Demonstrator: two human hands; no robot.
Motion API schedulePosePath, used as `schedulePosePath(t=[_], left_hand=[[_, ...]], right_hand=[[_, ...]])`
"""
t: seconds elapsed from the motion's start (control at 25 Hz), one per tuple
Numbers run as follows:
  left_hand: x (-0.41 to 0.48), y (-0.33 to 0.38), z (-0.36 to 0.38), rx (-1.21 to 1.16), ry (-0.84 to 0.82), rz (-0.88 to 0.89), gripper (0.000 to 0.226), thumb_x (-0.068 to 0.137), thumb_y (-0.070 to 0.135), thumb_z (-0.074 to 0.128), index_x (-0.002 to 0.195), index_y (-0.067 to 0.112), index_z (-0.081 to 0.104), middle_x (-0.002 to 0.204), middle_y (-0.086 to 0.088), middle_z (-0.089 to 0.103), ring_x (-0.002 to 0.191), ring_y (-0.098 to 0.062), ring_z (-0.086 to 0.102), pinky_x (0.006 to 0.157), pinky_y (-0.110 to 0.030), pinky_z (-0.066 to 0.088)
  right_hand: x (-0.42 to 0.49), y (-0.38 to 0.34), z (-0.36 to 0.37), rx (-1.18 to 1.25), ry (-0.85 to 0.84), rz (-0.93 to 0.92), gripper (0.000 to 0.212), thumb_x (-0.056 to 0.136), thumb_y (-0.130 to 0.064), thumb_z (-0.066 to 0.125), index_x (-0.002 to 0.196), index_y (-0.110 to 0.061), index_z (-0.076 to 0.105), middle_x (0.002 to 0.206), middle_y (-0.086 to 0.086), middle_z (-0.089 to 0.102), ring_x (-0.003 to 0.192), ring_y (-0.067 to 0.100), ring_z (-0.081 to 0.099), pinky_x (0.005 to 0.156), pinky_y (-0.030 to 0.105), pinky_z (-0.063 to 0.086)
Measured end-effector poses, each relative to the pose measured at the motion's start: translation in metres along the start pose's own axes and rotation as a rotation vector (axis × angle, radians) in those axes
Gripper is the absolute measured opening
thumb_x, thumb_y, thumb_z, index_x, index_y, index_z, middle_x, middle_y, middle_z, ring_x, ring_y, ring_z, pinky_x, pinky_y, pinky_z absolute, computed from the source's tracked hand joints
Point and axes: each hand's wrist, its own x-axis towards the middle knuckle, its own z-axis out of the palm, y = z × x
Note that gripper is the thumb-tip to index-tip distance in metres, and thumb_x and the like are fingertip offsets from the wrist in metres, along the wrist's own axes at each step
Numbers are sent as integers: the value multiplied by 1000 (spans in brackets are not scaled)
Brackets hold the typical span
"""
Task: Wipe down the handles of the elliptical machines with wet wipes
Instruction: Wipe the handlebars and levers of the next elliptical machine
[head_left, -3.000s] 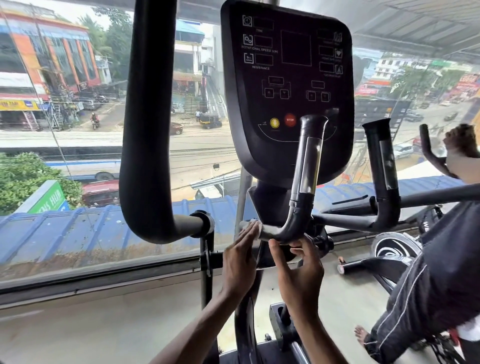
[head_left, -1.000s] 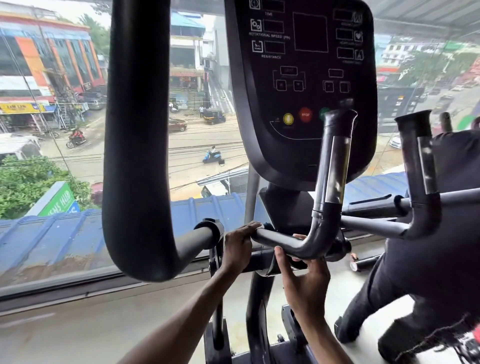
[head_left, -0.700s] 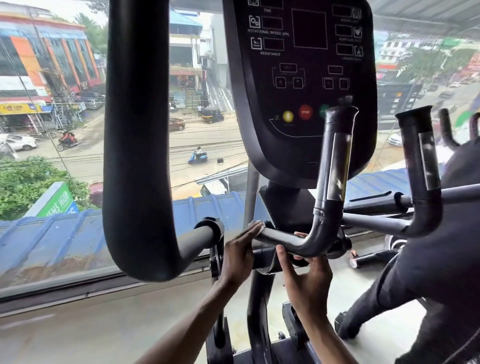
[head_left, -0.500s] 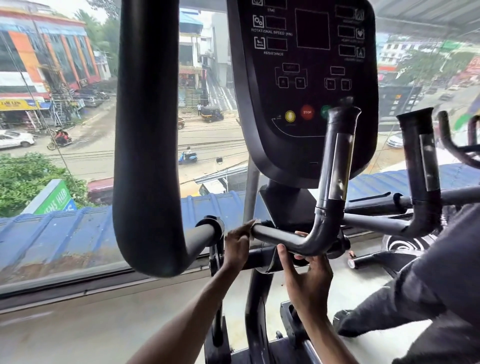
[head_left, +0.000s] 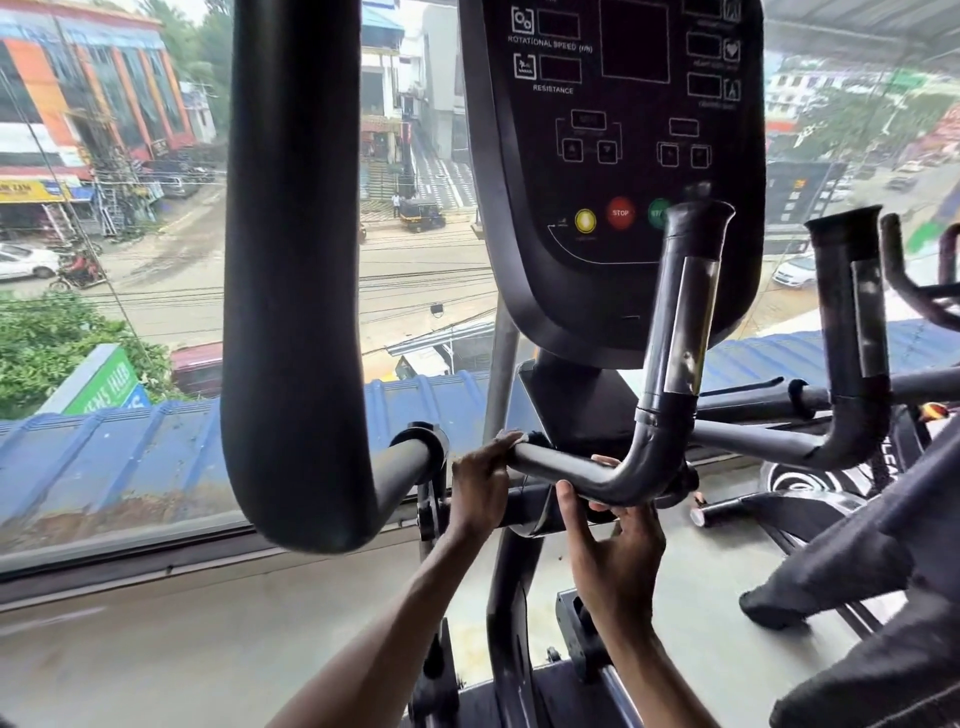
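"STOP", "RESISTANCE", "ROTATIONAL SPEED" on console (head_left: 623, 171)

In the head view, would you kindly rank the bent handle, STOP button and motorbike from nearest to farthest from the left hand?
1. Bent handle: the left hand holds its end.
2. STOP button: above, to the right.
3. Motorbike: far left, outside.

Hands: two, left hand (head_left: 478, 491) and right hand (head_left: 615, 564). Console (head_left: 623, 156): one. Round buttons: three, yellow button (head_left: 585, 221), red button (head_left: 620, 213), green button (head_left: 655, 212). Upright grips: two, near grip (head_left: 680, 322) and far grip (head_left: 852, 332). Padded swing handle (head_left: 291, 260): one.
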Motion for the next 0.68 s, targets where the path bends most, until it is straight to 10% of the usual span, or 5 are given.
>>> schedulePosePath(t=[0.24, 0.44, 0.68], left_hand=[[-55, 44, -14, -15, 22, 248, 44, 95, 8, 51, 135, 21, 67, 141, 12, 61, 135, 0, 52, 112, -21, 43], [-75, 93, -17, 63, 85, 338, 36, 96, 7, 61, 125, 25, 74, 110, 7, 77, 90, -3, 73, 74, 1, 42], [-94, 150, -12, 8, 266, 204, 21, 95, 34, 64, 106, 28, 81, 81, 6, 76, 66, -4, 71, 49, -23, 47]], right_hand=[[-3, -21, -11, 34, -99, 42, 40, 89, -52, 66, 115, -22, 68, 102, -4, 70, 89, 12, 65, 82, 38, 52], [-2, -40, -38, 105, -143, 94, 38, 90, -52, 54, 123, -34, 58, 104, -17, 68, 91, 13, 65, 79, 26, 49], [14, -60, -57, 148, -63, 108, 40, 93, -50, 40, 116, -25, 62, 103, 2, 67, 94, 16, 63, 79, 15, 45]])
